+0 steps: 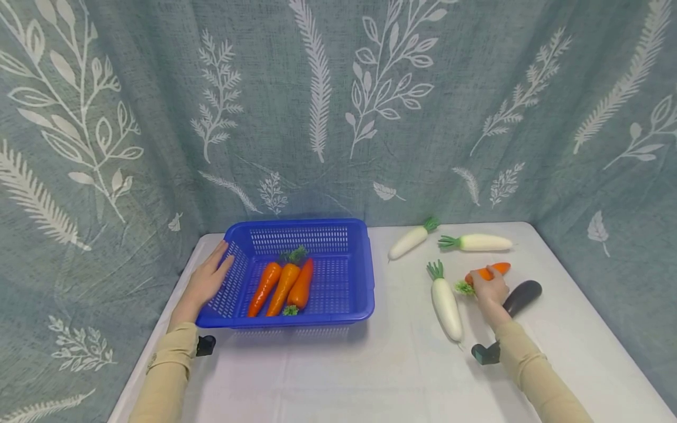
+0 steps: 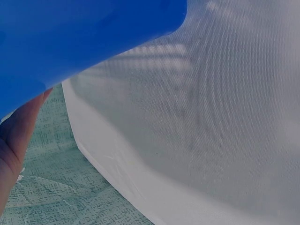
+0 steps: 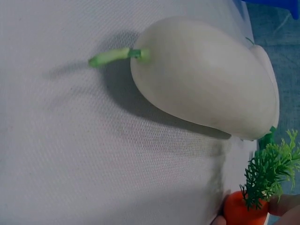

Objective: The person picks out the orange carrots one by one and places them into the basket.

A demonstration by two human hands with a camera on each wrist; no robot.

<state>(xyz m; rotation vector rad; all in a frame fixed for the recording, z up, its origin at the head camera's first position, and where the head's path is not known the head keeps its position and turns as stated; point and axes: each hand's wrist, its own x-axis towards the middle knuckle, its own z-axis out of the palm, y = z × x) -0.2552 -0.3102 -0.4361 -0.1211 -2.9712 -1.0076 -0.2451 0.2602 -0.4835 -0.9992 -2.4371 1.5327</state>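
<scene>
My left hand [image 1: 205, 283] rests on the left rim of a blue plastic basket [image 1: 369, 276], its fingers extended along the rim. In the left wrist view, part of that hand [image 2: 21, 129] shows beside the basket's smooth blue outer wall [image 2: 93, 33]. Inside the basket lie three orange carrots [image 1: 282, 289] with green tufts. Over on the right, my right hand [image 1: 491, 289] grips another carrot [image 1: 499, 268] lying by the radishes. The right wrist view shows its leafy top [image 3: 269, 173] and orange end [image 3: 243, 213] between thumb and fingers.
Left of the right hand lies a white radish [image 1: 446, 308]; two more, one slanted [image 1: 408, 242] and one sideways [image 1: 485, 242], lie behind. A dark eggplant [image 1: 523, 295] is partly under the right wrist. A patterned curtain [image 1: 328, 117] surrounds the white table [image 1: 317, 376].
</scene>
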